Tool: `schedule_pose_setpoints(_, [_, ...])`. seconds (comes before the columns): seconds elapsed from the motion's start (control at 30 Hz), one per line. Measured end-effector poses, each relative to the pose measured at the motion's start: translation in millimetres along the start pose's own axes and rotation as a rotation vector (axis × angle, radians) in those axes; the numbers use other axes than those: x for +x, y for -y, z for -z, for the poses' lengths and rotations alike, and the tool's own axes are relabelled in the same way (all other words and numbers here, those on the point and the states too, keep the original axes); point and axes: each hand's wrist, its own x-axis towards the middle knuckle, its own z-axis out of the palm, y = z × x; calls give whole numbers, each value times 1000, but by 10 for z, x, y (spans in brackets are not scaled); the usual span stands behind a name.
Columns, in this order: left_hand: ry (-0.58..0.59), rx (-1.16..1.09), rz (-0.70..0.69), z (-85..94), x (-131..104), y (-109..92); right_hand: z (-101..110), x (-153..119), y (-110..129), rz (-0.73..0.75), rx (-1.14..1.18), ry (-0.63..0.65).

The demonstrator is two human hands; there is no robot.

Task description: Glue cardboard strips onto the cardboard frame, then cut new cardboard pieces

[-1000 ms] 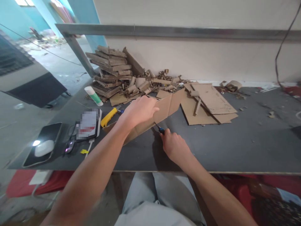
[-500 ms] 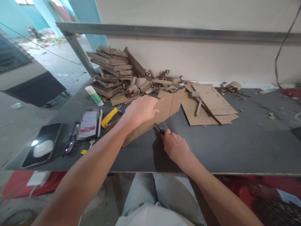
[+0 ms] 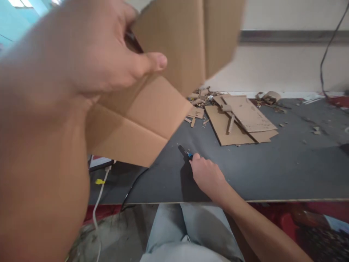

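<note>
The cardboard piece [image 3: 152, 109] is a plain brown sheet with several fold lines, so its panels are standing at different angles to each other. It is being held up in the air, very close to the camera, well above the table [image 3: 272, 171]. Its upper panels are reaching to the top edge of the picture, and its lower corner is hanging over the near left part of the table.

The left hand [image 3: 89, 54] is gripping this sheet from the left side; the thumb is lying flat across the front of the cardboard and the other fingers are closed behind it (they are mostly hidden). The hand and forearm are blurred and are covering almost the whole left part of the view.

The right hand [image 3: 207, 174] is resting low on the table, closed around a small cutter [image 3: 185, 152] with a dark body and a blue part. The tip of the cutter is pointing away from the person, up and to the left, and is lying near the table surface, apart from the raised cardboard.

Farther on the table, flat cardboard sheets [image 3: 234, 122] are lying in a stack, one with a row of small holes. Small scraps [image 3: 200, 98] are lying by the wall. A white cable [image 3: 99, 196] is hanging over the near edge, partly hidden under the raised sheet.
</note>
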Motion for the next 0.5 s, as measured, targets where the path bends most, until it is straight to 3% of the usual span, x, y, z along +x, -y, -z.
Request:
schedule_pose_setpoints(0.03, [-80,-74,-67,4,3,13,-3,-8,-22,-3,6,-11])
schedule_pose_setpoints(0.1, [-53,-386,-103,-228,-30,63,-7,-24,-120,-14,51,-33])
schedule_pose_setpoints(0.2, [135,-865,59,-945,-149,174,-15,-25,-413,-44,293,-61])
schedule_pose_setpoints(0.27, [181,-1058,86,-1438,-249,237,-4,14,-663,-69,538,-120])
schedule_pose_setpoints(0.33, [213,-1169,119,-1823,-341,272,38,105,-887,-145,708,-204])
schedule_pose_setpoints(0.4, [239,-1252,161,-2083,-408,283,105,253,-1040,-167,910,-256])
schedule_pose_setpoints(0.5, [262,-1366,220,-2307,-459,284,213,543,-1109,-64,1200,-261])
